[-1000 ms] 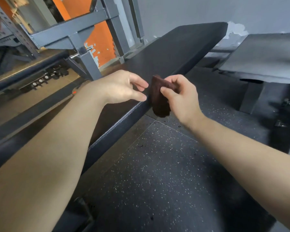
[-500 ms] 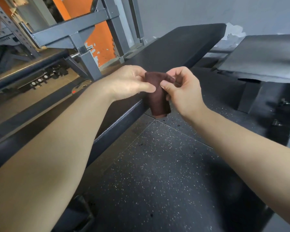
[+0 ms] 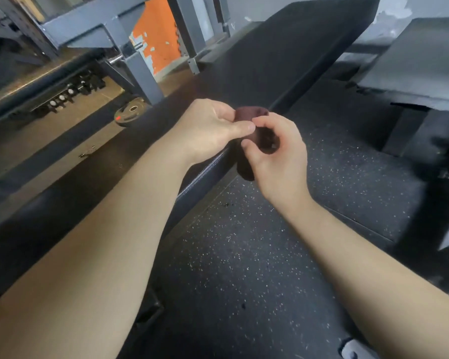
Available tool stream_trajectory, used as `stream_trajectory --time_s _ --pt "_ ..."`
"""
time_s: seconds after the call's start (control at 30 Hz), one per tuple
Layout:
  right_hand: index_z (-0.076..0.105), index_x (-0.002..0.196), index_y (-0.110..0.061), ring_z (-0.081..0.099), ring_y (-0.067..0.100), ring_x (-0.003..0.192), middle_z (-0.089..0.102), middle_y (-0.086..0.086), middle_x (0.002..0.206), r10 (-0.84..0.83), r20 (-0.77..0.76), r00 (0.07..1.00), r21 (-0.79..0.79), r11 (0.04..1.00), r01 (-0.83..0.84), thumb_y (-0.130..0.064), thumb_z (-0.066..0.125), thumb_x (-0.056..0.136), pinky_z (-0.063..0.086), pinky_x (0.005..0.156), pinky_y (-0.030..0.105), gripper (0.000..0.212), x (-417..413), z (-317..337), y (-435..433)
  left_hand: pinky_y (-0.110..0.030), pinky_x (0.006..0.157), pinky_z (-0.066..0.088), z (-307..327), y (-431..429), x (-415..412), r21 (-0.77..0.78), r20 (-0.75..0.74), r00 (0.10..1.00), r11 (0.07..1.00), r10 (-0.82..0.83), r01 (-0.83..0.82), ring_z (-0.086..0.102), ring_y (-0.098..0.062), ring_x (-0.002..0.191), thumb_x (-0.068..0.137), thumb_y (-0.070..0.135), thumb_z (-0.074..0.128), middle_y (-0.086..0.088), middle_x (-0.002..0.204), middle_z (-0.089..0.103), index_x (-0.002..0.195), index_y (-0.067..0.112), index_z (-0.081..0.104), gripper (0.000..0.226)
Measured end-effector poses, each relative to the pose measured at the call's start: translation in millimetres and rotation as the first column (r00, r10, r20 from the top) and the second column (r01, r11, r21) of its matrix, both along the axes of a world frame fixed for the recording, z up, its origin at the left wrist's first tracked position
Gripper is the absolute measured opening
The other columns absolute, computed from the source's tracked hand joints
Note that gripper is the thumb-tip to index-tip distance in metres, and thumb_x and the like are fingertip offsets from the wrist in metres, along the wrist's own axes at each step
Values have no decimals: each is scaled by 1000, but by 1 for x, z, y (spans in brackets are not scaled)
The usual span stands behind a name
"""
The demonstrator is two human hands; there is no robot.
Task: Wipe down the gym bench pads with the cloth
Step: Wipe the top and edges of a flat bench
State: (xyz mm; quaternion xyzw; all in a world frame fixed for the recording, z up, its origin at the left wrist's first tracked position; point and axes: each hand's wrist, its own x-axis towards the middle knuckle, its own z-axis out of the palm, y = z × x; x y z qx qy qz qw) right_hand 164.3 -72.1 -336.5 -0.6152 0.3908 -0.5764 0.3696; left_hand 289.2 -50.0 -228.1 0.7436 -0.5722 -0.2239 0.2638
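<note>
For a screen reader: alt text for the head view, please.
The left hand and right hand hold a dark red cloth at the edge of a black bench pad. Speckled floor lies below, a grey rack behind.

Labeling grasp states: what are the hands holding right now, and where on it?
Both hold the dark red cloth: the left hand pinches its upper edge and the right hand grips the bunched middle.

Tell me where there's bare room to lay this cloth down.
Bare: the bench pad beyond the cloth to its far end, and the speckled floor right of it. Crowded: the pad's edge, where the left hand and right hand hold the cloth.
</note>
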Motion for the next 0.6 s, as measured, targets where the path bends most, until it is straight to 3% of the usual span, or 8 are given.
stream_trajectory --time_s 0.07,0.13,0.2,0.27,0.37,0.6 --pt "69 111 -19 63 8 109 68 -8 113 -46 28 999 66 997 45 -7 72 84 50 100 30 29 3 -3 3 -33 89 56 1 7 6 11 35 999 1000 0 0 68 -1 93 89 42 74 14 97 75 97 28 80 17" --pt "68 108 -18 63 0 96 69 -14 102 -88 33 996 144 986 83 -6 69 84 50 92 20 27 5 -7 6 -25 83 52 3 15 15 9 135 990 1000 28 -29 67 -2 92 93 36 72 15 97 73 95 29 79 10" --pt "68 105 -20 61 -6 88 66 -21 94 -124 32 992 193 974 115 -6 67 85 44 83 9 25 6 -14 6 -23 76 51 1 19 35 15 255 966 998 50 -55 67 -7 89 92 28 74 10 98 73 93 26 80 7" --pt "66 102 -23 59 -9 84 65 -23 90 -141 14 990 212 968 135 -6 65 86 42 80 7 24 11 -23 4 -31 81 54 -5 20 54 83 333 941 992 59 -92 68 -16 91 89 30 78 5 101 74 94 23 81 9" --pt "66 101 -23 59 -7 82 64 -21 90 -142 -38 989 220 964 146 -8 65 84 45 82 11 23 18 -26 2 -40 95 54 -9 20 60 159 375 927 984 14 -79 68 -25 96 86 33 80 1 104 75 99 21 81 17" --pt "68 96 -23 69 13 95 72 -6 99 -211 -60 976 365 905 218 -6 63 85 58 96 39 22 8 -19 31 -45 96 54 -20 19 67 143 354 935 989 -15 -39 68 -35 101 83 35 83 -9 112 73 111 9 75 39"
